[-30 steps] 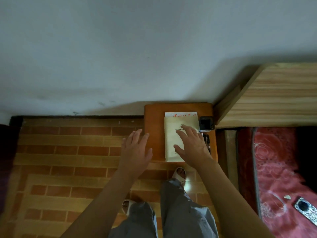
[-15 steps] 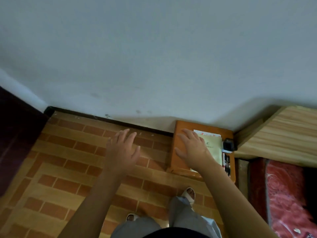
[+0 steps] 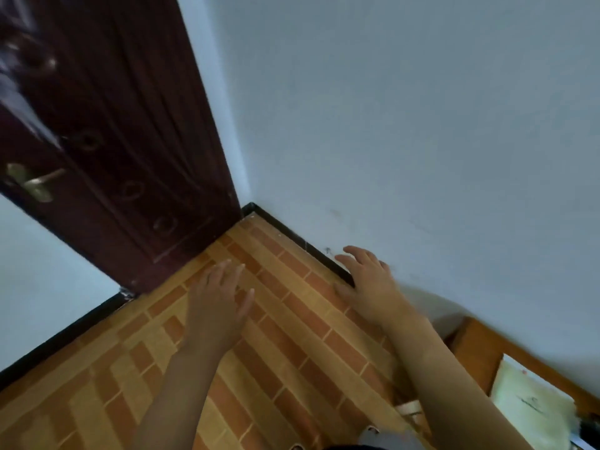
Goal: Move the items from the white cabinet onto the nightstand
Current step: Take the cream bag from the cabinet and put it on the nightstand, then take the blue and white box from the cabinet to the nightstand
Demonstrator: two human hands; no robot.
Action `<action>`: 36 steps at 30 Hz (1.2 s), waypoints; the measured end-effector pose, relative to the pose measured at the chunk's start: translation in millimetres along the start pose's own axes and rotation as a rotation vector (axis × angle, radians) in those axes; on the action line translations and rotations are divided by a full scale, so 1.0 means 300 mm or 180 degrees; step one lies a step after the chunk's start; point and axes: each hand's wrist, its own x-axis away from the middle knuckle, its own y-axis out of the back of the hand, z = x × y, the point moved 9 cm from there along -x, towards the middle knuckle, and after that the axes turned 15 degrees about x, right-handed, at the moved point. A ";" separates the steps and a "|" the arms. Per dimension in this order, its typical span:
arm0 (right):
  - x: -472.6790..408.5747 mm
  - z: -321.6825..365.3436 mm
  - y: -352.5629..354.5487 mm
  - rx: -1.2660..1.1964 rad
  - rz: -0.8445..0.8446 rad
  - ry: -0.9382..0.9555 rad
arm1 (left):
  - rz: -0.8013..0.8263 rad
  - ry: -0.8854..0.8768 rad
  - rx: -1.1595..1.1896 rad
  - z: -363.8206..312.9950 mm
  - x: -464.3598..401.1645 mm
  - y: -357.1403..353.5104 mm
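Both hands, left (image 3: 218,300) and right (image 3: 370,284), empty, fingers spread above brick-patterned floor (image 3: 292,368).

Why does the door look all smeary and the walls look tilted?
In the head view the dark door and its brass handle are streaked by motion blur, as is the left hand; the right hand looks a little sharper. The wide-angle lens and tilted camera slant the wall and floor. The light is soft and dim, with a faint shadow beside the nightstand.
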 end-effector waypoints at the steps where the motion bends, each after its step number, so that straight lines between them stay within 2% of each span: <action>1: -0.038 0.086 0.016 0.0020 -0.0025 0.0162 | -0.0118 0.0123 0.0003 0.059 0.026 0.059; 11: -0.218 0.904 0.086 0.0220 0.0030 0.1743 | -0.1088 0.1469 -0.0152 0.543 0.399 0.525; 14: -0.294 1.098 0.061 0.0194 0.0063 0.2057 | -0.1294 0.1946 -0.0284 0.646 0.489 0.618; 18: -0.373 1.335 0.076 0.0188 0.0053 0.2435 | -0.1489 0.2253 -0.0295 0.761 0.542 0.715; 28: -0.712 1.736 0.082 0.0040 0.0069 0.2995 | -0.1862 0.2700 -0.0568 1.014 0.430 0.892; 36: -0.867 2.039 0.043 -0.0052 0.0126 0.3594 | -0.2145 0.3110 -0.0758 1.117 0.429 1.015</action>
